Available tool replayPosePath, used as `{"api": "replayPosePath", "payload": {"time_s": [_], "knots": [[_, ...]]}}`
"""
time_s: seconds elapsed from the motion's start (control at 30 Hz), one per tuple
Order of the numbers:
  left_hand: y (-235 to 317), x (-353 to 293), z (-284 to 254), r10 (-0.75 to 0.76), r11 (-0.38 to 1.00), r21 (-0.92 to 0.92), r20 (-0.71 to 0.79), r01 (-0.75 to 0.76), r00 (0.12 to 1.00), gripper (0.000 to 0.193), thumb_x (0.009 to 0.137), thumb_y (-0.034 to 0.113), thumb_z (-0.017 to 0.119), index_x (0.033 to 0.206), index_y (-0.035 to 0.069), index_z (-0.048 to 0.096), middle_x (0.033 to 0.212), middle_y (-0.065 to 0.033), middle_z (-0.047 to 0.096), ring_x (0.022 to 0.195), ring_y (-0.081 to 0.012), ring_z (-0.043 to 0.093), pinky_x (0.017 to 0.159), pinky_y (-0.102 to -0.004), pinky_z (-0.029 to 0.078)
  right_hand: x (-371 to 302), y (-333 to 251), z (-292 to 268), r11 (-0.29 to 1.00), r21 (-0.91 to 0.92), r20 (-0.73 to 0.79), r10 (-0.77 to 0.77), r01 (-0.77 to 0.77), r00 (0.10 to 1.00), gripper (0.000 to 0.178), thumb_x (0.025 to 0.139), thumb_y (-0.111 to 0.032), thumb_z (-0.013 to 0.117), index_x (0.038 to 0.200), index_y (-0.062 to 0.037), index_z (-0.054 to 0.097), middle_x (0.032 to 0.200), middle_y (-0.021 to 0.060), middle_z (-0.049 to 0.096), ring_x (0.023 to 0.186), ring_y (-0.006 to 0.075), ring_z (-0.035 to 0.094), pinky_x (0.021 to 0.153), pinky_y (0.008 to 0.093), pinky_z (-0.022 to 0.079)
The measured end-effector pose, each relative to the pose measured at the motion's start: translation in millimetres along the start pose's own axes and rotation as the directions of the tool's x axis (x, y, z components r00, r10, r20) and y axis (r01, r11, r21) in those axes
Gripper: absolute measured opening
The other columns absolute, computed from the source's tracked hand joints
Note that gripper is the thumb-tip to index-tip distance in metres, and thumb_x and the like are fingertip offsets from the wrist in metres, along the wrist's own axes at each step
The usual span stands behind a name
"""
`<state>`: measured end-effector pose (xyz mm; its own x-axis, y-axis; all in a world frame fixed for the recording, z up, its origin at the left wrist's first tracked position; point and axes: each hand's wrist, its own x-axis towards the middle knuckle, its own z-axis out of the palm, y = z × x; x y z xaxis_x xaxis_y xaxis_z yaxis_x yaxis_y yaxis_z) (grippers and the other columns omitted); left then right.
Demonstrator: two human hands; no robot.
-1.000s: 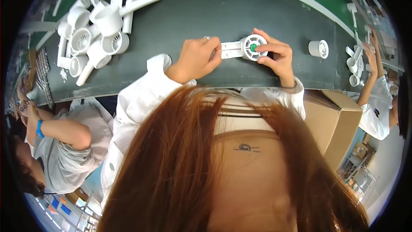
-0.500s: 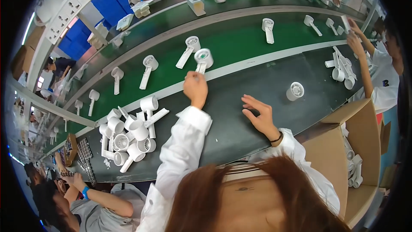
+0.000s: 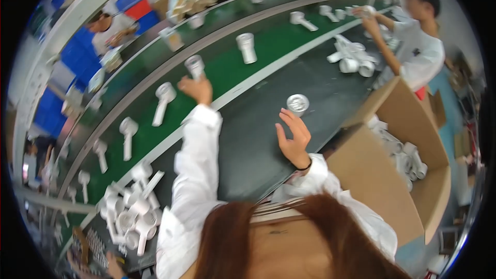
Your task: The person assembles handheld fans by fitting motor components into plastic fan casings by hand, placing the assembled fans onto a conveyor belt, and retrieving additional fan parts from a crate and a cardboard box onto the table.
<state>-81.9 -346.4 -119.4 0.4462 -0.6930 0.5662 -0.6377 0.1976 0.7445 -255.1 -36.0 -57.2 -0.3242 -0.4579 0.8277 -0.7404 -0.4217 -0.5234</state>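
Note:
Out over the green conveyor belt (image 3: 222,75), my left hand (image 3: 198,91) has its fingers loosely spread, slightly blurred. Just beyond its fingertips a white handheld fan (image 3: 195,64) rests on the belt, its handle partly hidden by the hand. My right hand (image 3: 295,138) is open above the dark worktable (image 3: 248,134), thumb apart from the fingers. Its fingertips come right up to a round white fan head (image 3: 298,103) standing on the table; whether they touch it I cannot tell.
More white fans (image 3: 164,101) lie spaced along the belt. Left of me is a heap of fan parts (image 3: 132,212); another pile (image 3: 354,57) lies at the far right, near a co-worker (image 3: 418,41). An opened cardboard box (image 3: 382,175) holding white parts stands at my right.
The view has swung right. My left hand has let go of the white fan, which now lies on the belt. My right hand has come up to the fan head.

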Motion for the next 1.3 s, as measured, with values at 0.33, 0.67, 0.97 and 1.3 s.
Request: {"api": "replayPosePath", "payload": {"time_s": [0.33, 0.67, 0.97, 1.3], "knots": [[58, -91, -206, 0.428, 0.904, -0.222, 0.473, -0.366, 0.77, 0.06, 0.077, 0.014, 0.065, 0.129, -0.001, 0.038, 0.136, -0.0253, 0.034, 0.126, -0.0398, 0.031, 0.106, -0.0464, 0.021, 33, 62, -14, 0.808, -0.576, 0.272, 0.331, -0.123, 0.903, 0.059, 0.062, -0.017, 0.079, 0.116, -0.0067, 0.057, 0.108, 0.0161, 0.056, 0.092, 0.0346, 0.056, 0.086, 0.0431, 0.043], [12, -120, -358, 0.164, 0.932, 0.224, 0.436, -0.284, 0.885, 0.042, 0.075, 0.007, 0.059, 0.117, 0.001, 0.053, 0.128, -0.0216, 0.046, 0.116, -0.039, 0.04, 0.1, -0.0454, 0.031, 9, 4, 59, 0.914, 0.391, 0.796, -0.396, 0.11, 0.458, 0.044, 0.063, -0.012, 0.074, 0.106, -0.0119, 0.064, 0.103, 0.0092, 0.057, 0.117, 0.0314, 0.046, 0.098, 0.0446, 0.038], [1, -110, -381, 0.158, 0.873, 0.433, 0.182, -0.223, 0.971, 0.037, 0.064, -0.006, 0.06, 0.1, 0.002, 0.059, 0.113, -0.0151, 0.055, 0.102, -0.0367, 0.048, 0.088, -0.0439, 0.04, 2, -38, 34, 0.97, 0.174, 0.797, -0.239, 0.167, 0.556, 0.072, 0.052, -0.017, 0.082, 0.12, -0.0117, 0.059, 0.119, 0.0147, 0.049, 0.107, 0.0354, 0.047, 0.087, 0.0425, 0.041], [-35, -79, -366, 0.138, 0.551, 0.707, 0.447, -0.443, 0.884, 0.034, 0.064, -0.003, 0.06, 0.098, 0.005, 0.063, 0.098, -0.0117, 0.062, 0.101, -0.0322, 0.051, 0.087, -0.0409, 0.039, -31, -51, 41, 0.994, -0.107, 0.725, 0.076, 0.003, 0.685, 0.063, 0.062, -0.021, 0.082, 0.12, -0.013, 0.058, 0.1, 0.0112, 0.052, 0.081, 0.0268, 0.056, 0.07, 0.0351, 0.048]]}}
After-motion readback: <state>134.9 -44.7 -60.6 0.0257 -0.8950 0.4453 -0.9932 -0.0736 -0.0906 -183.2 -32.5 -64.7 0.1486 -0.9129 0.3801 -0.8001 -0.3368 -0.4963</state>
